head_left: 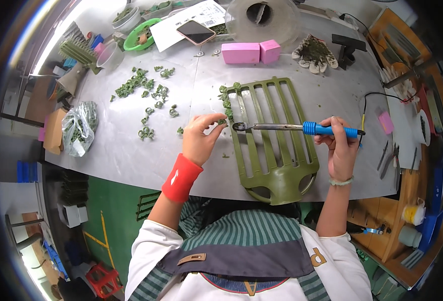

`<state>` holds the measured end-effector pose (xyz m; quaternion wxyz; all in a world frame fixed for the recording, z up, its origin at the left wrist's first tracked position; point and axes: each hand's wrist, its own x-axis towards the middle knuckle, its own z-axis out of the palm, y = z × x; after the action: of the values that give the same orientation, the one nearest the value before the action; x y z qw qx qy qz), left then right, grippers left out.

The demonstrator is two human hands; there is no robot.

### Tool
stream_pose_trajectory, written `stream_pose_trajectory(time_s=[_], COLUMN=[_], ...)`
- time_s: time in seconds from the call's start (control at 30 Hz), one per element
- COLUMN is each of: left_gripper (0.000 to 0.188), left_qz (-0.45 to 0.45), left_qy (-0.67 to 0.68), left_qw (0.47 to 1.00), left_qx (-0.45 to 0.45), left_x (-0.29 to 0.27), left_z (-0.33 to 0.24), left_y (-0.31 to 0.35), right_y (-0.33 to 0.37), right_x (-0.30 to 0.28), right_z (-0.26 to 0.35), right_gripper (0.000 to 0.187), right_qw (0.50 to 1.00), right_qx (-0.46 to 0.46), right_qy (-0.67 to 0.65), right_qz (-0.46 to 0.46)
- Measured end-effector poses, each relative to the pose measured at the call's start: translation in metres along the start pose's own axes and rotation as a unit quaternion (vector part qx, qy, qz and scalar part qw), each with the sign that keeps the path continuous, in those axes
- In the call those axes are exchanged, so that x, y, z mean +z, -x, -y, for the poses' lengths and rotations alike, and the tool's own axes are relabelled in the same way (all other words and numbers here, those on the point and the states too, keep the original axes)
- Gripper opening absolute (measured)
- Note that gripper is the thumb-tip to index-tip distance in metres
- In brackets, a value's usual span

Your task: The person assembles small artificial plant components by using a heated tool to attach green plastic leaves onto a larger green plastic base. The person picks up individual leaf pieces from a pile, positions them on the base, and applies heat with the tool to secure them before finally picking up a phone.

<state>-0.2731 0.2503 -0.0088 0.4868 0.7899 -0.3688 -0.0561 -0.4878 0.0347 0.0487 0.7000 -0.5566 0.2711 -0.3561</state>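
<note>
My right hand (pixel 339 150) grips the blue handle of a soldering iron (pixel 280 127), whose metal shaft points left across an olive-green slotted frame (pixel 277 183). The dark, spoon-shaped tip lies over the frame's left edge. Close to that tip, my left hand (pixel 200 136) has its thumb and forefinger pinched around a small green piece (pixel 222 122), mostly covered by the fingertips. Similar pieces form a row (pixel 227 102) along the frame's upper left edge. More curly green pieces (pixel 131 84) lie scattered on the grey table to the left.
Behind the frame stand pink blocks (pixel 240 53), a phone (pixel 196 32) and a stained glove (pixel 314 54). A clear bag (pixel 79 128) of green pieces sits at the left, near a green basket (pixel 140 35). Pliers (pixel 391 161) and a black cord (pixel 366 103) lie at the right.
</note>
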Motion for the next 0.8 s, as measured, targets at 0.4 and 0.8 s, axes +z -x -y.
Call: stream_pose_trajectory(time_s=[0.4, 0.8], left_gripper=[0.023, 0.020], left_qz=[-0.031, -0.107], left_qy=[-0.176, -0.057], left_qw=[0.973, 0.990], left_qx=[0.148, -0.078], left_x=[0.024, -0.025], left_z=[-0.004, 0.038], left_y=[-0.009, -0.029], right_y=[-0.004, 0.006], right_x=[0.005, -0.010], right_z=[-0.016, 0.016], right_gripper=[0.025, 0.027], right_qw=[1.000, 0.999], right_qx=[0.013, 0.001], right_qy=[-0.015, 0.032], right_qz=[0.003, -0.021])
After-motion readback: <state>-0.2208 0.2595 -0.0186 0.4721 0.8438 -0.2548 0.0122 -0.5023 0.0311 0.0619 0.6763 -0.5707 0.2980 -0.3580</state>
